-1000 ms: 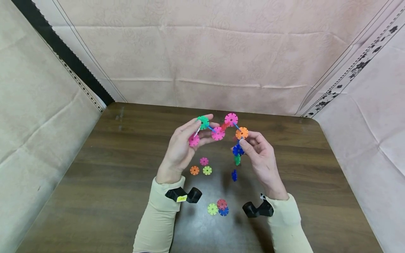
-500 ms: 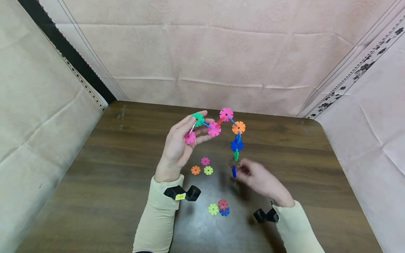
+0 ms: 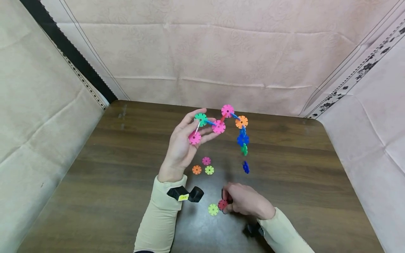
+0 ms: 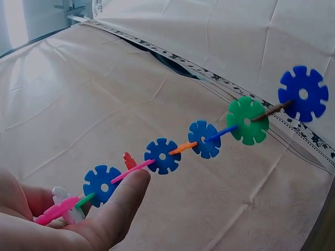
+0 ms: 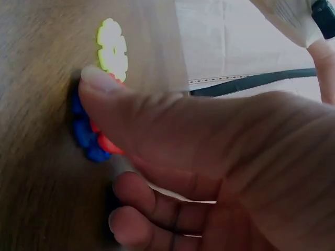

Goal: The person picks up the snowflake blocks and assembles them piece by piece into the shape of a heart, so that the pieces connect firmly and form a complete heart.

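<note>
Counter, dark wood, cloth-walled. Left hand: grip clamped on one end of disc chain, held raised, far end dangling free. Below it: three loose discs. Yellow-green disc (flat, untouched). Right hand: grip pinching red disc, which lies over blue disc.

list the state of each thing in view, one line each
left hand: raised, pinching one end of the disc chain
disc chain: held in the air, far end hanging free
right hand: down on the table, thumb on the red disc
red disc: lying on a blue disc
yellow-green disc: flat, loose, beside the red one
three loose discs: flat on the table, untouched
</note>
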A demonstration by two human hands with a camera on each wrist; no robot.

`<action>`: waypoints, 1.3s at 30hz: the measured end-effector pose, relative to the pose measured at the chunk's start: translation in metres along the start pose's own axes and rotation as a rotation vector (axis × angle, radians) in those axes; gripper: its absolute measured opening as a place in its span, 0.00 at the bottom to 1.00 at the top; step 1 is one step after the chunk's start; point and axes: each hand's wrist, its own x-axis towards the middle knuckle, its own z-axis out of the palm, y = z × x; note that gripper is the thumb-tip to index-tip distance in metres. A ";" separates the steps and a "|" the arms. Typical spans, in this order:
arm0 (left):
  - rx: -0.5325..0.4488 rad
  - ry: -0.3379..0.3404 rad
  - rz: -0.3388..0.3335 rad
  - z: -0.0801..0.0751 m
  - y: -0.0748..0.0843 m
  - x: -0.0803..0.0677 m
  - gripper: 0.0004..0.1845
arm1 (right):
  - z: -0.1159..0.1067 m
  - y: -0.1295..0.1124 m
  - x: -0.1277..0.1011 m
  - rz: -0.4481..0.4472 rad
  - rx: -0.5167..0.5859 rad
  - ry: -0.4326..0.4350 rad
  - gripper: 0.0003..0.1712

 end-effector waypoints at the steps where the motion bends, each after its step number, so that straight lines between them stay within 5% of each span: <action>1: 0.001 0.003 -0.001 0.001 0.000 0.000 0.17 | -0.002 0.000 0.000 0.004 0.041 -0.008 0.15; 4: 0.001 0.016 -0.006 0.003 -0.002 0.001 0.15 | -0.011 -0.004 -0.003 -0.050 0.173 0.018 0.12; 7: 0.006 0.031 -0.005 0.004 -0.003 0.000 0.14 | -0.022 -0.017 -0.010 -0.181 0.300 0.143 0.10; 11: 0.014 0.044 -0.001 0.005 -0.004 -0.001 0.13 | -0.035 -0.047 -0.018 -0.376 0.421 0.495 0.11; 15: 0.028 0.049 0.002 0.007 -0.006 -0.004 0.12 | -0.046 -0.072 -0.014 -0.494 0.401 0.888 0.16; 18: 0.039 0.049 0.006 0.010 -0.008 -0.005 0.11 | -0.049 -0.080 -0.006 -0.526 0.391 1.036 0.14; 26: 0.088 0.049 0.018 0.018 -0.009 -0.005 0.09 | -0.044 -0.082 0.001 -0.512 0.399 1.157 0.10; 39: 0.136 0.070 0.048 0.020 -0.011 -0.005 0.08 | -0.043 -0.086 0.001 -0.580 0.404 1.157 0.10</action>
